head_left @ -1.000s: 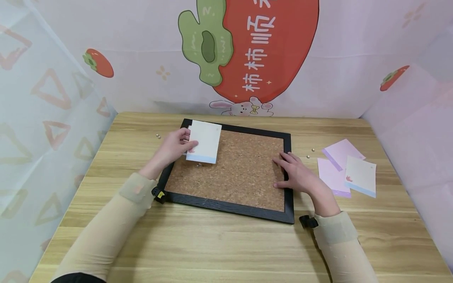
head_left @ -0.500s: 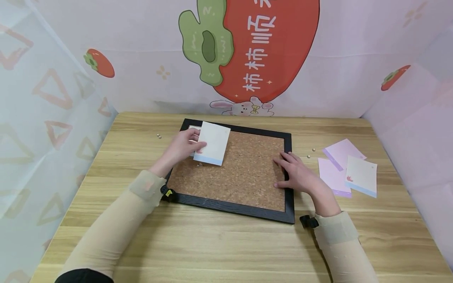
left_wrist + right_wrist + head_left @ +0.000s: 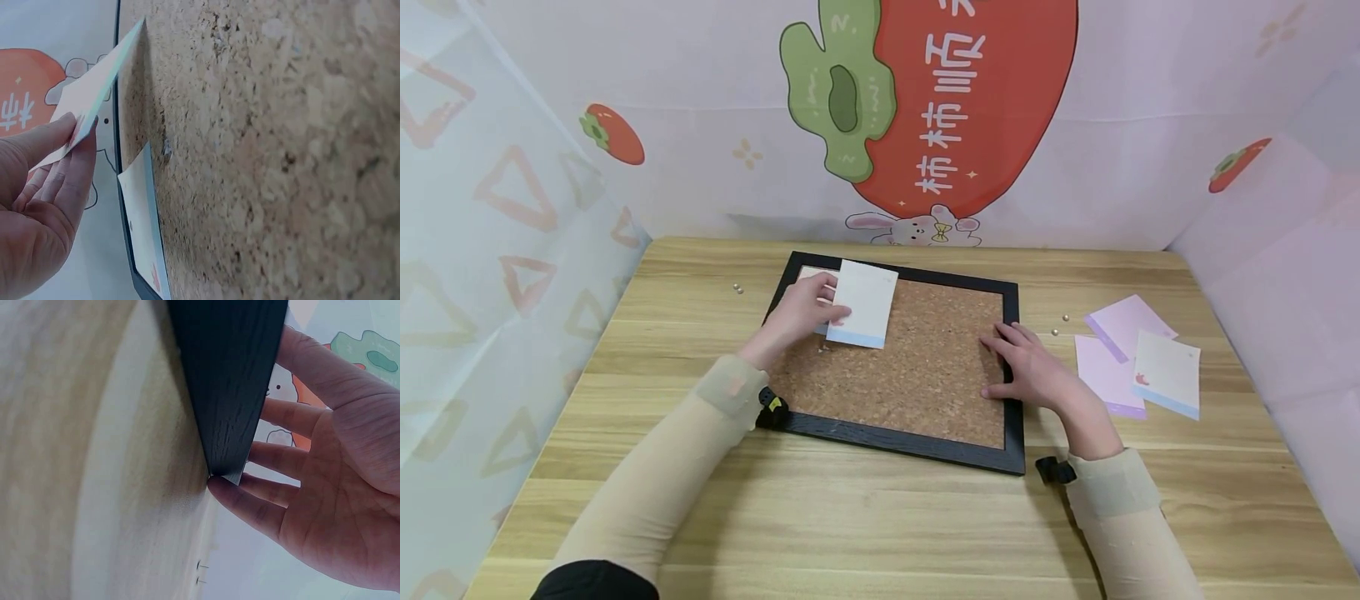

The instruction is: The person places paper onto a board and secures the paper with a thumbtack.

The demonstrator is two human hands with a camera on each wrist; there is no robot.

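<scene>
My left hand (image 3: 805, 308) pinches a white note sheet (image 3: 867, 304) with a blue lower strip, between thumb and fingers at its left edge. The sheet is over the upper left of a corkboard (image 3: 910, 375) in a black frame. Beneath it, mostly hidden in the head view, a second white sheet (image 3: 140, 219) lies on the cork in the left wrist view. A gap shows between the held sheet's lower corner and the cork. With fingers spread and fairly straight, my right hand (image 3: 1030, 367) rests on the right side of the frame (image 3: 228, 381).
To the right lie two pinkish-purple sheets (image 3: 1127, 321) and another white sheet (image 3: 1167, 375), overlapping. Two small pins (image 3: 1060, 325) sit between them and the board, and two more pins (image 3: 737, 288) on the left. Patterned cloth walls enclose the wooden table (image 3: 850, 525).
My left hand has moved right with the white sheet, first uncovering part of the sheet on the cork. The held sheet has also turned slightly. My right hand stays on the frame.
</scene>
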